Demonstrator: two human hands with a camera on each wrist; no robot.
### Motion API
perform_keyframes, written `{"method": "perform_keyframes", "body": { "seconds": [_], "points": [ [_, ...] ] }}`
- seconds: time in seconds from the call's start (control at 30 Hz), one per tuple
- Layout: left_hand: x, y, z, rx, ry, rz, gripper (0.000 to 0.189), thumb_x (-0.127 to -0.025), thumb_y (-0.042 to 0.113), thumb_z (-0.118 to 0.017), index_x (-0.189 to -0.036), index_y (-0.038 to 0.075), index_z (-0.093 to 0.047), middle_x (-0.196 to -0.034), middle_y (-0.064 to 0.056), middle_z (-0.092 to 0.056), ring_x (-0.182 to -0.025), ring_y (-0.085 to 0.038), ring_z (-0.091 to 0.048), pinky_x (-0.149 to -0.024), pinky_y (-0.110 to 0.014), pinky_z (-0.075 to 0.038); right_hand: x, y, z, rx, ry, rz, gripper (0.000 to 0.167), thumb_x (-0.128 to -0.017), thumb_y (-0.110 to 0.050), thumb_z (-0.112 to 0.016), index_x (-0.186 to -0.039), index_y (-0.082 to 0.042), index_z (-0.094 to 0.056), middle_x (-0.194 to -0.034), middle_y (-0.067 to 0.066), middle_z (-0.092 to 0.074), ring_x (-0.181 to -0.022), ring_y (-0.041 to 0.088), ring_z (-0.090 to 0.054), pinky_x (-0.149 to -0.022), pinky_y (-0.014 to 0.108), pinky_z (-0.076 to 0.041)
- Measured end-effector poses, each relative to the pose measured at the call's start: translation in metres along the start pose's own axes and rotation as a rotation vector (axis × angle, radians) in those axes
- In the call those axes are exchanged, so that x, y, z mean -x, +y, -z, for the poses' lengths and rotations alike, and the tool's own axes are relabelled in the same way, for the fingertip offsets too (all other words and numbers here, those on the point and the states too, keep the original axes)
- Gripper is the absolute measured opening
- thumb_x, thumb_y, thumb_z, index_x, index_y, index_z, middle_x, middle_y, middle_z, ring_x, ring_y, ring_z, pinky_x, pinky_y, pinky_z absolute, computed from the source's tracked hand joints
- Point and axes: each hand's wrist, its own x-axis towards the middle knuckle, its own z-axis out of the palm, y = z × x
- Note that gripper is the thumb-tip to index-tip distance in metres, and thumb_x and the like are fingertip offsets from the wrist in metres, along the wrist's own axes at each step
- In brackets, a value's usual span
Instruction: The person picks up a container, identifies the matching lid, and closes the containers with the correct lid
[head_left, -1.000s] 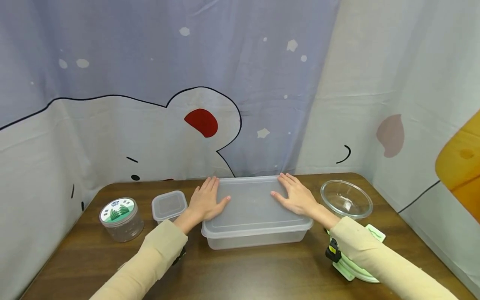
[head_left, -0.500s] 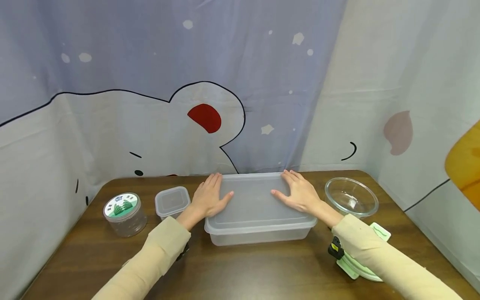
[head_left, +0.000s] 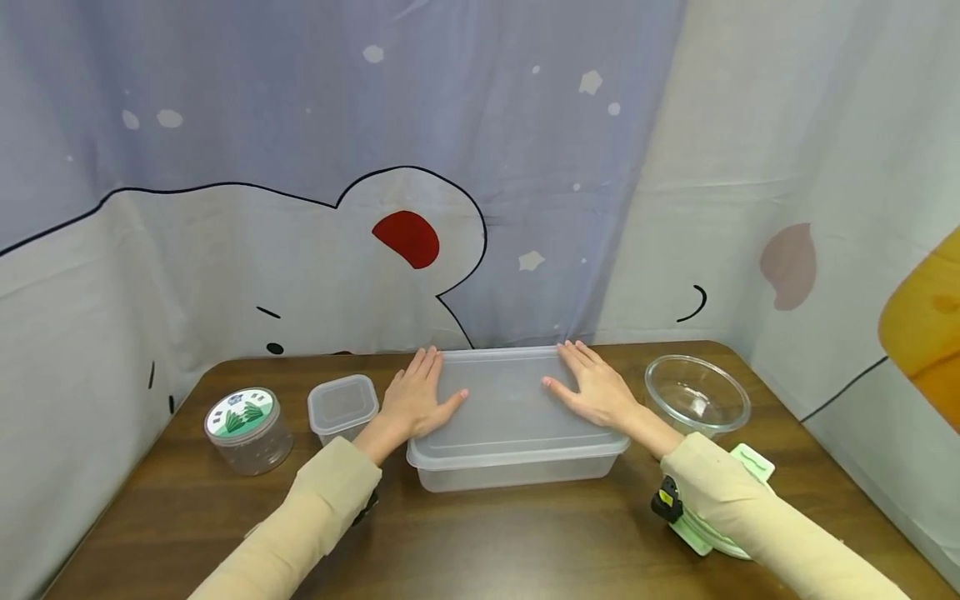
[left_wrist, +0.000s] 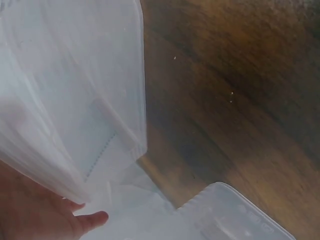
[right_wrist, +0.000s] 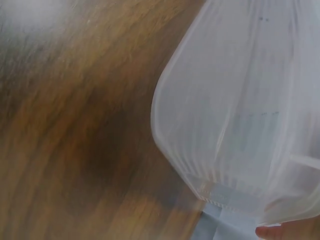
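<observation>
A large rectangular translucent plastic storage box (head_left: 517, 477) stands at the middle of the table, its frosted lid (head_left: 506, 408) on top. My left hand (head_left: 414, 402) rests along the lid's left edge, fingers straight and pointing to the back, thumb spread inward. On the right edge lies my right hand (head_left: 597, 393) in a mirrored pose. The left wrist view has the box's ribbed wall (left_wrist: 90, 75) close up. In the right wrist view the other end wall (right_wrist: 220, 105) fills the right side, and only a bit of the right hand (right_wrist: 292, 231) shows at the bottom.
Left of the box are a small lidded plastic container (head_left: 342, 404) and a round clear jar (head_left: 251, 433) with a green-and-white label. To the right, a round glass bowl (head_left: 697, 396) stands behind a green-rimmed lid (head_left: 701, 533), partly covered by the right sleeve. A printed curtain (head_left: 540, 167) hangs behind.
The head view shifts slightly. Both hands stay in place on the lid, and the box and the other containers keep their positions.
</observation>
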Motion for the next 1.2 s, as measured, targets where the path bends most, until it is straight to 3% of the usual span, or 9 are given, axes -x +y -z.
{"method": "perform_keyframes", "body": {
  "seconds": [0.17, 0.37, 0.6, 0.87, 1.2],
  "points": [
    [0.001, 0.0, 0.002, -0.013, -0.009, 0.003, 0.081, -0.097, 0.058, -0.036, -0.152, 0.001, -0.02, -0.161, -0.015, -0.016, -0.15, -0.03, -0.012, -0.118, -0.057, -0.018, 0.0, 0.001, 0.0, -0.013, -0.001, 0.034, 0.064, -0.098, -0.046, -0.046, -0.141, 0.0, -0.044, -0.151, 0.019, -0.038, -0.145, 0.035, -0.027, -0.118, 0.052, -0.021],
    [0.003, -0.003, 0.006, -0.001, -0.001, -0.008, 0.073, -0.1, 0.052, -0.032, -0.151, 0.001, -0.023, -0.159, -0.016, -0.019, -0.149, -0.03, -0.014, -0.117, -0.06, -0.014, 0.007, -0.004, 0.003, 0.022, 0.003, 0.091, 0.06, -0.099, -0.042, -0.045, -0.139, 0.003, -0.046, -0.148, 0.019, -0.042, -0.144, 0.034, -0.03, -0.118, 0.051, -0.022],
    [0.015, 0.001, 0.01, 0.023, 0.068, -0.099, 0.067, -0.101, 0.046, -0.034, -0.149, -0.001, -0.029, -0.158, -0.016, -0.025, -0.148, -0.031, -0.02, -0.119, -0.056, -0.016, 0.026, -0.012, 0.013, 0.036, 0.001, 0.137, 0.06, -0.099, -0.041, -0.046, -0.14, 0.004, -0.045, -0.147, 0.018, -0.044, -0.143, 0.034, -0.032, -0.119, 0.048, -0.022],
    [0.042, 0.019, 0.006, 0.049, 0.099, -0.216, 0.063, -0.101, 0.041, -0.039, -0.145, -0.003, -0.036, -0.154, -0.018, -0.032, -0.146, -0.032, -0.025, -0.117, -0.057, -0.02, 0.039, -0.015, 0.016, 0.035, -0.02, 0.154, 0.059, -0.099, -0.039, -0.047, -0.14, 0.003, -0.045, -0.148, 0.017, -0.043, -0.142, 0.034, -0.033, -0.117, 0.051, -0.026],
    [0.053, 0.021, -0.002, 0.039, 0.101, -0.241, 0.061, -0.101, 0.039, -0.039, -0.146, -0.002, -0.035, -0.155, -0.016, -0.031, -0.146, -0.032, -0.025, -0.118, -0.054, -0.02, 0.042, -0.014, 0.013, -0.013, -0.039, 0.132, 0.057, -0.099, -0.039, -0.047, -0.14, 0.001, -0.046, -0.149, 0.017, -0.042, -0.143, 0.034, -0.032, -0.117, 0.05, -0.026]
  ]
}}
